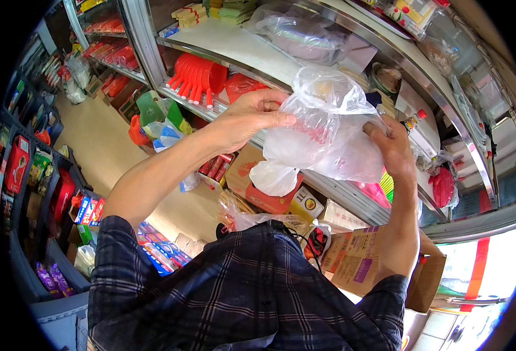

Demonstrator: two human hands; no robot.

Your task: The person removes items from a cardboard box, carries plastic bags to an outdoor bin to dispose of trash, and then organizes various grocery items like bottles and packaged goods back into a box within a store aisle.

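Between my two hands hangs a translucent white plastic bag, held in front of the shelves. My left hand pinches its left side between thumb and fingers. At the bag's right side, my right hand grips the plastic, with the thumb showing at the edge. The upper part of the bag is bunched into an open-looking loop. Faint red print shows through the plastic. One lower corner droops to the left. Whether anything lies inside the bag, I cannot tell.
Red plastic ladles stand nested on the shelf behind my left hand. Above them, a plastic-wrapped stack of bowls or basins sits on a shelf. Cardboard cartons stand below the bag. Dark shelving with packaged goods lines the left.
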